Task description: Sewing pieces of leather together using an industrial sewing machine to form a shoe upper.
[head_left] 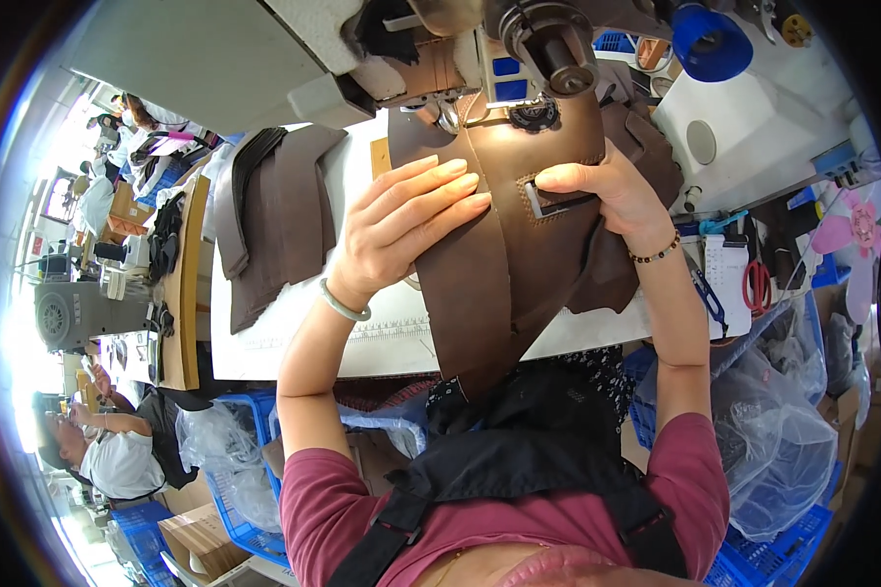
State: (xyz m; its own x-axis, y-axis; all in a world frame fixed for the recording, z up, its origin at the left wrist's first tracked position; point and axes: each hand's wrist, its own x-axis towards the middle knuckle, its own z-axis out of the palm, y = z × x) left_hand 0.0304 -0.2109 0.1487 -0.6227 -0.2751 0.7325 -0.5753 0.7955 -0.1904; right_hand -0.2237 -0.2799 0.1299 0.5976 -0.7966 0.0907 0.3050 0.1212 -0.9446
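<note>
The left hand [401, 230] lies flat on the brown leather panel [504, 245], fingers extended and close together, palm down, pressing the piece without gripping it; a pale green bangle [343, 303] sits on that wrist. The right hand [607, 191] rests on the same panel at its right side, fingers curled over the edge, thumb laid beside a stitched rectangular opening [548, 201]; whether the fingers pinch the leather from beneath cannot be told; a beaded bracelet [656, 252] circles that wrist.

The panel lies on the white work table [303, 342], its far end under the sewing machine head [499, 59], its near end hanging over the table's front edge toward the person's dark apron [529, 440].

A stack of cut brown leather pieces [274, 215] lies on the table to the left, well apart from the hands; a second dark brown heap [636, 157] sits just behind the right hand.

To the right: a blue thread cone [710, 41] near the top; red-handled scissors [756, 284] on the side shelf; a pink flower-shaped fan [852, 230] at the rim; clear plastic bags [783, 440] over blue crates [783, 548] below.

Lower left: a brown cardboard box [201, 538], rectangular, beside a blue crate [250, 460]; another person in a white top [117, 460] sits near a grey sewing machine [78, 313].
</note>
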